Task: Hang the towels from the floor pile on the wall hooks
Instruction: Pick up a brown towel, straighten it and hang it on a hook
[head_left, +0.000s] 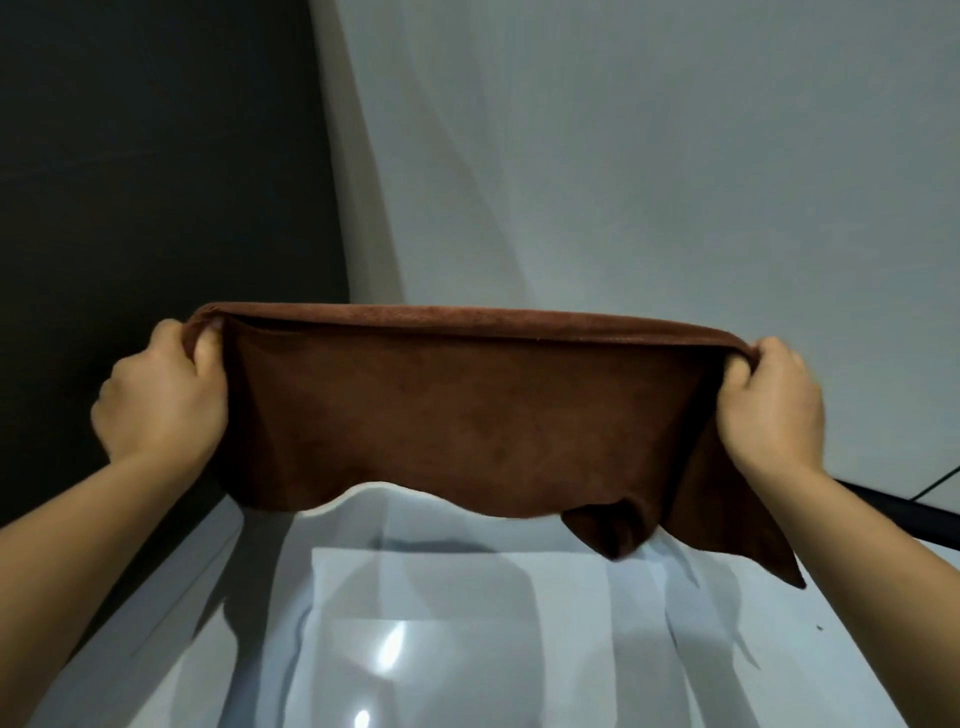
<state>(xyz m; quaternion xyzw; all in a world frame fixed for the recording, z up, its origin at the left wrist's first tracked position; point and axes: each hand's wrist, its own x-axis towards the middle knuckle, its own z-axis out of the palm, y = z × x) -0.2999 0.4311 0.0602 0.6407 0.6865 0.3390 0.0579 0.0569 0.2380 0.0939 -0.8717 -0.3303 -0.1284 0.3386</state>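
A brown towel (467, 415) hangs stretched between my two hands in front of me, folded over along its top edge. My left hand (161, 400) grips the towel's left end with curled fingers. My right hand (774, 405) grips its right end the same way. The lower edge hangs loose and wavy, with a corner drooping at the lower right. No wall hook and no floor pile of towels shows in this view.
A white sheet (623, 156) covers the wall ahead and runs down over the glossy white floor (467, 623). A dark wall panel (130, 156) stands at the left. A black bar (904, 506) and a thin cable lie at the right edge.
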